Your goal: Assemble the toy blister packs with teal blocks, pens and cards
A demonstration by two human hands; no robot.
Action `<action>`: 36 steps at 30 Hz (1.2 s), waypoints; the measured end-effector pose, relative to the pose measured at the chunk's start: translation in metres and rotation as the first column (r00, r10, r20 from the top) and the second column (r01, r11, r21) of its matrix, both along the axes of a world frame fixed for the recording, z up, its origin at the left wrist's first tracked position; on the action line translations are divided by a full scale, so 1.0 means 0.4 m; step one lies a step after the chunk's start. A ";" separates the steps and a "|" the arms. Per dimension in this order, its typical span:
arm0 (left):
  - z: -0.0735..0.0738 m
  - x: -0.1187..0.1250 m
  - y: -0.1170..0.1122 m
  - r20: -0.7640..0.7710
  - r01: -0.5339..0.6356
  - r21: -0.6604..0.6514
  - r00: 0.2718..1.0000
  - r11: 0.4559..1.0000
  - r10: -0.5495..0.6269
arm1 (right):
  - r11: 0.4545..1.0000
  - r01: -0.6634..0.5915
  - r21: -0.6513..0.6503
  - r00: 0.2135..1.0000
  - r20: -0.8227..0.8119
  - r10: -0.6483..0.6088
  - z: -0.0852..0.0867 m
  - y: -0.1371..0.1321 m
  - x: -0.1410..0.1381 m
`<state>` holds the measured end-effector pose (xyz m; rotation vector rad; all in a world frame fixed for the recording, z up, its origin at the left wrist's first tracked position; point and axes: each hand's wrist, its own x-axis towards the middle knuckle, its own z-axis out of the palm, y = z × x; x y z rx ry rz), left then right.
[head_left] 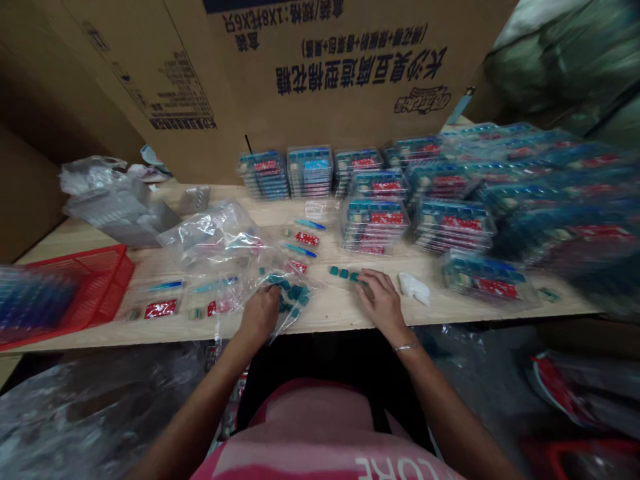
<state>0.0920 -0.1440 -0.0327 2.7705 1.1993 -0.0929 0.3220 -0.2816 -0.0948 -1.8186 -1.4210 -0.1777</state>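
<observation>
My left hand point(260, 312) rests at the table's near edge with its fingers curled into a clear plastic bag point(290, 297) of small teal pieces; what the fingers pinch is hidden. My right hand point(383, 300) lies palm down just right of centre, fingertips touching a short row of small teal pieces point(344, 273); its fingers bend over them. A white crumpled scrap point(414, 287) sits right beside this hand. Small open trays with red labels point(160, 308) and blue pens point(300, 250) lie ahead of and left of the left hand.
Stacks of filled clear cases point(373, 223) cover the back and right of the wooden table point(150, 260). A red basket point(95, 280) stands at the left edge, loose plastic bags point(215, 233) behind it. Large cardboard boxes point(320, 73) wall the far side.
</observation>
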 end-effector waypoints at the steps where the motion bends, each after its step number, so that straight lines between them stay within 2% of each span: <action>1: -0.002 0.009 -0.002 -0.002 0.012 -0.005 1.000 1.000 -0.012 | 1.000 -0.025 0.016 1.000 -0.001 0.025 0.006 0.003 -0.011; 6: -0.006 0.045 0.006 -0.042 0.022 -0.030 0.999 0.999 -0.023 | 0.990 -0.141 0.029 0.988 -0.057 0.142 0.043 0.013 -0.067; 9: -0.001 0.020 -0.004 0.076 0.018 0.032 0.997 0.999 -0.021 | 0.978 -0.208 0.021 0.939 -0.276 0.206 0.078 0.013 -0.118; 11: 0.003 -0.006 -0.023 0.249 0.084 0.112 0.962 0.990 -0.110 | 0.963 -0.271 0.017 0.830 -0.503 0.242 0.102 0.019 -0.165; 13: 0.006 -0.024 -0.049 0.403 0.211 0.202 0.872 0.956 -0.278 | 0.939 -0.343 0.016 0.678 -0.688 0.259 0.122 0.032 -0.212; 15: 0.007 -0.030 -0.076 0.492 0.324 0.261 0.766 0.909 -0.414 | 0.915 -0.403 0.026 0.562 -0.782 0.270 0.135 0.045 -0.241; 17: 0.005 -0.025 -0.096 0.538 0.385 0.262 0.703 0.885 -0.465 | 0.893 -0.449 0.040 0.503 -0.815 0.289 0.139 0.047 -0.238; 19: -0.006 -0.020 -0.105 0.545 0.369 0.260 0.707 0.892 -0.451 | 0.887 -0.461 0.031 0.520 -0.801 0.298 0.134 0.033 -0.196; 20: -0.016 -0.018 -0.104 0.532 0.337 0.275 0.727 0.900 -0.435 | 0.900 -0.435 0.019 0.563 -0.775 0.288 0.126 0.022 -0.161; 22: -0.042 -0.021 -0.096 0.484 0.262 0.332 0.777 0.906 -0.402 | 0.956 -0.293 -0.017 0.702 -0.683 0.202 0.100 0.001 -0.071; 24: -0.074 -0.026 -0.085 0.438 0.231 0.365 0.812 0.902 -0.385 | 0.996 -0.080 -0.042 0.823 -0.567 0.042 0.061 -0.014 0.024; 26: -0.105 -0.031 -0.077 0.413 0.237 0.353 0.829 0.905 -0.378 | 0.996 -0.007 -0.087 0.867 -0.497 -0.038 0.020 -0.020 0.099; 28: -0.128 -0.032 -0.074 0.399 0.243 0.328 0.840 0.913 -0.367 | 0.993 -0.014 -0.119 0.880 -0.472 -0.044 -0.015 -0.021 0.142; 30: -0.138 -0.032 -0.074 0.396 0.236 0.306 0.849 0.922 -0.349 | 0.991 -0.040 -0.126 0.887 -0.461 -0.022 -0.036 -0.024 0.155; 36: -0.117 -0.040 -0.089 0.402 0.204 0.194 0.876 0.959 -0.268 | 0.979 -0.171 -0.110 0.903 -0.415 0.111 -0.035 -0.044 0.144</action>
